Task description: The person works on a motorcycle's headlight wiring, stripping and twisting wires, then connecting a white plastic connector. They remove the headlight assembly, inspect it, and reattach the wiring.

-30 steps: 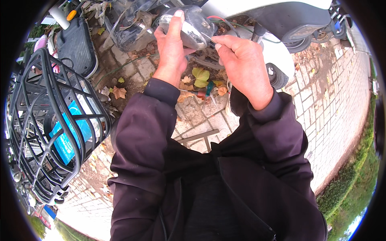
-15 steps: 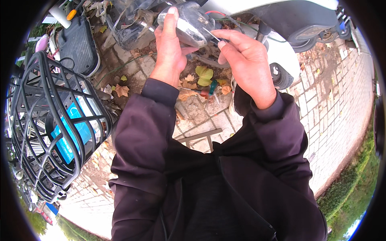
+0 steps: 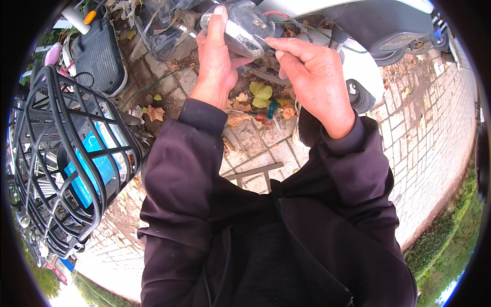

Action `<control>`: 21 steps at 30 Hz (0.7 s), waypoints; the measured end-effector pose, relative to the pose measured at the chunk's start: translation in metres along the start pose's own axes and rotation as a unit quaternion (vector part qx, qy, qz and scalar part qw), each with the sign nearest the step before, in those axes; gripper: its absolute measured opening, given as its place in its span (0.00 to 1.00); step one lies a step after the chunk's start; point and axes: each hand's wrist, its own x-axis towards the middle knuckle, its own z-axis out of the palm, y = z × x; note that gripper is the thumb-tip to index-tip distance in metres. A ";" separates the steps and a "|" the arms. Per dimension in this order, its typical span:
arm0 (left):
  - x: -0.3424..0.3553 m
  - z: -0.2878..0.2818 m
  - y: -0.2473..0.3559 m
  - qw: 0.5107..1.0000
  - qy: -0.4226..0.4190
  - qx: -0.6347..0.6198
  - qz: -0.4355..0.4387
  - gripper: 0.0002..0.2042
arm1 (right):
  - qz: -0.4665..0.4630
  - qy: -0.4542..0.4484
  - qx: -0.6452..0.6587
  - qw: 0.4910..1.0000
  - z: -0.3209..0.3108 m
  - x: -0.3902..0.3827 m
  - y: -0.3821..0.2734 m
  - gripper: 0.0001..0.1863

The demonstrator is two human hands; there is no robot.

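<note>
My left hand is wrapped round a rounded dark housing with a silver-grey rim, its thumb lying along the rim's left end. My right hand is closed in a pinch, forefinger stretched toward the housing. From its fingertips a thin, pale metal tool points at the rim's right side; its exact kind is too small to tell. Red and green wires run behind the housing. Below my hands, a tool with a green and red handle lies among fallen leaves.
A black basket with a blue packet inside stands at the left, beside a dark scooter footboard. A white and grey scooter body with a small black wheel is at the upper right. Paving bricks spread to the right.
My right hand has shifted slightly, its fingertips a little farther left and less of the thin tool showing. The left hand keeps its hold on the housing, almost unmoved.
</note>
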 end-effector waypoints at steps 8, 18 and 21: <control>-0.005 0.004 0.000 0.999 0.014 0.022 0.027 0.28 | 0.018 0.013 0.033 0.999 0.001 0.001 -0.004 0.13; -0.008 0.000 -0.002 1.000 -0.010 -0.020 0.012 0.28 | -0.014 0.012 -0.027 0.999 -0.001 -0.001 -0.005 0.14; -0.002 -0.006 -0.013 0.996 0.006 0.087 0.037 0.39 | -0.066 0.053 -0.082 0.993 0.002 0.000 -0.009 0.11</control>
